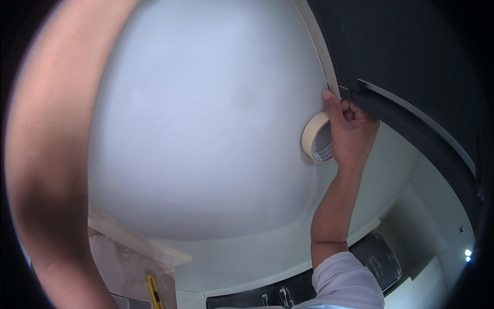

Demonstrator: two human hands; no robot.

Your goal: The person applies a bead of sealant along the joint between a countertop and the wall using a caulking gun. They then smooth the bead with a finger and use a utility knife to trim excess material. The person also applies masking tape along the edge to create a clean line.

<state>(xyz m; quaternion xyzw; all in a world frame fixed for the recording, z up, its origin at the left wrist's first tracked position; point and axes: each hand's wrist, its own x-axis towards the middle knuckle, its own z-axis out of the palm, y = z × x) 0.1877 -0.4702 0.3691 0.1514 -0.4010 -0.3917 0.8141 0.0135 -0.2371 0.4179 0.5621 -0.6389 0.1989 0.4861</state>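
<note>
My right hand (pixel 355 129) is closed at the edge of a black panel (pixel 406 46), its thumb pressed on a strip of masking tape (pixel 315 36). The strip runs up along the seam between that panel and a smooth pale surface (pixel 216 113). A roll of masking tape (pixel 312 136) sits beside the palm, partly hidden behind the hand. Curled fingers hide part of the black edge. My left arm (pixel 56 129) crosses the left side of the view, and its hand lies beyond the top edge.
A yellow utility knife (pixel 154 291) lies on a brownish surface (pixel 123 257) at lower left. A cream-coloured strip (pixel 144 242) borders the pale surface there. At lower right are a dark glossy box-like part (pixel 378 260) and a long black recess with metal fittings (pixel 284 297).
</note>
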